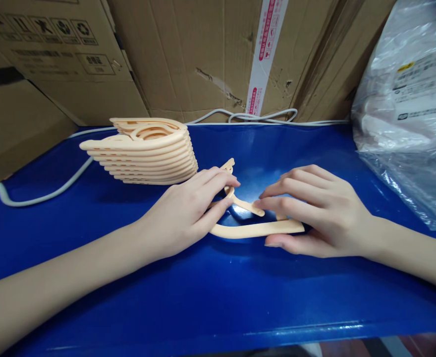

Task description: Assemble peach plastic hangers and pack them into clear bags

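Cream plastic piece, one: lies on blue bench, long axis running left to right. Left hand: grip pinched on its left portion. Right hand: grip parted loosely about its right end.

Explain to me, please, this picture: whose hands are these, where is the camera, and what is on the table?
There is no machine: a person works bare-handed. The only picture comes from a camera on the person's head, looking forward and down. On the blue table stands a stack of cream, hanger-shaped frames. The left hand seems to hold a similar frame between thumb and fingers, while the right hand touches its right side; how firmly is unclear. A pale cable runs along the left and back, before cardboard boxes. A plastic bag is at right.
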Available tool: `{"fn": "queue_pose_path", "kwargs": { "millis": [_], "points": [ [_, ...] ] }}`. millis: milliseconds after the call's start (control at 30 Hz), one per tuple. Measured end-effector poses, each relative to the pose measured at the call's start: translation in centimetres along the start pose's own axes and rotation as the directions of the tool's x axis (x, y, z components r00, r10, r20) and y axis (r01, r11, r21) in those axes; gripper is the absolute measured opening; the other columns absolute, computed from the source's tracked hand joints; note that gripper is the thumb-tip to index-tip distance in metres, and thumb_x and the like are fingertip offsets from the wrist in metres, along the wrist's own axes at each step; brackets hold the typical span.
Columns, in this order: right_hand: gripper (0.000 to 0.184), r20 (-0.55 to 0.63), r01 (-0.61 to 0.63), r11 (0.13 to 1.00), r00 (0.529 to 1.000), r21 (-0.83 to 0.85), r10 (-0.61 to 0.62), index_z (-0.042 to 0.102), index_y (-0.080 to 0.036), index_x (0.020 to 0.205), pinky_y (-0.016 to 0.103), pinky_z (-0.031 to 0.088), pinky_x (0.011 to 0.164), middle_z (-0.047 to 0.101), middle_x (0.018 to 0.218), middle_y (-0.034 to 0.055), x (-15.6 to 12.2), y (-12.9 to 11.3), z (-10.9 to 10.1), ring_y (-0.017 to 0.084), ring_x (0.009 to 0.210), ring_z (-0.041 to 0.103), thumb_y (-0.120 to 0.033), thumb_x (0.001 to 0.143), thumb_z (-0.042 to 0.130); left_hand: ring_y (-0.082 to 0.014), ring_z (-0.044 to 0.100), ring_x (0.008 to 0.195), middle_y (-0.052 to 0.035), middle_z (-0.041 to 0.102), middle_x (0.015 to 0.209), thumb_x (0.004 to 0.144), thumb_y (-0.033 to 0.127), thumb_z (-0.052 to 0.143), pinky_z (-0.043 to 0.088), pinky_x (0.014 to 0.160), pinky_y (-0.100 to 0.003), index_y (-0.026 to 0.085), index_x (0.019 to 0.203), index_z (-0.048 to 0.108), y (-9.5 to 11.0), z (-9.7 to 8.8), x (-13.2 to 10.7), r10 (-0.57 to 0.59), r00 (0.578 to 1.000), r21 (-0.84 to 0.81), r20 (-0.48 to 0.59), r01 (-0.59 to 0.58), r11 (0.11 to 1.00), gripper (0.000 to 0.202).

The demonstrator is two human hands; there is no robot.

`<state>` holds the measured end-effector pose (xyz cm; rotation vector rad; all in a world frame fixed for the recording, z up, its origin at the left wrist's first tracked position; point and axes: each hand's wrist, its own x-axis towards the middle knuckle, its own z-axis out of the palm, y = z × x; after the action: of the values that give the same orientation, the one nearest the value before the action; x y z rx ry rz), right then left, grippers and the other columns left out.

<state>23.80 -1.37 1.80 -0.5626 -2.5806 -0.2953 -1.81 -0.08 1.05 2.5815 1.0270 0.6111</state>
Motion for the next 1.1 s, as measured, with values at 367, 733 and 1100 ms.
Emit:
{"fn": "queue_pose_path", "kwargs": {
  "millis": [367, 733, 1100],
  "points": [
    [0.022, 0.039, 0.094, 0.971, 0.994, 0.222, -0.105, 0.065, -0.013, 0.105, 0.033, 0.050, 0.073, 0.074, 0.101, 0.0090, 0.3, -1.0, 0.6, 0.018, 0.089, 0.063, -0.032, 0.099, 0.054, -0.0188, 0.060, 0.117, -0.0036, 0.062, 0.126, 0.101, 0.022, 0.044, 0.048, 0.094, -0.031, 0.024, 0.115, 0.066, -0.2, 0.3, -0.2, 0.065, 0.998, 0.034, -0.003, -0.065, 0.997, 0.026],
    [0.022, 0.054, 0.092, 0.978, 0.993, 0.187, -0.104, 0.066, -0.010, 0.111, 0.035, 0.055, 0.076, 0.076, 0.103, 0.0106, 0.1, -1.0, 0.9, 0.020, 0.091, 0.066, -0.023, 0.097, 0.055, -0.0204, 0.062, 0.114, -0.0037, 0.066, 0.126, 0.097, 0.026, 0.049, 0.052, 0.088, -0.032, 0.023, 0.116, 0.065, -0.2, 0.1, 0.0, 0.026, 0.999, 0.074, 0.025, -0.028, 0.997, 0.025],
    [0.022, 0.083, 0.038, 0.990, 0.995, 0.134, -0.049, 0.067, -0.010, 0.112, 0.037, 0.060, 0.082, 0.074, 0.111, 0.0144, -0.1, 0.5, 1.1, 0.022, 0.098, 0.070, -0.014, 0.096, 0.053, -0.0172, 0.063, 0.110, -0.0032, 0.066, 0.123, 0.102, 0.026, 0.041, 0.049, 0.089, -0.028, 0.021, 0.121, 0.061, -0.3, -0.1, -0.2, 0.060, 0.998, 0.059, 0.036, -0.062, 0.996, 0.028]
  ]
}}
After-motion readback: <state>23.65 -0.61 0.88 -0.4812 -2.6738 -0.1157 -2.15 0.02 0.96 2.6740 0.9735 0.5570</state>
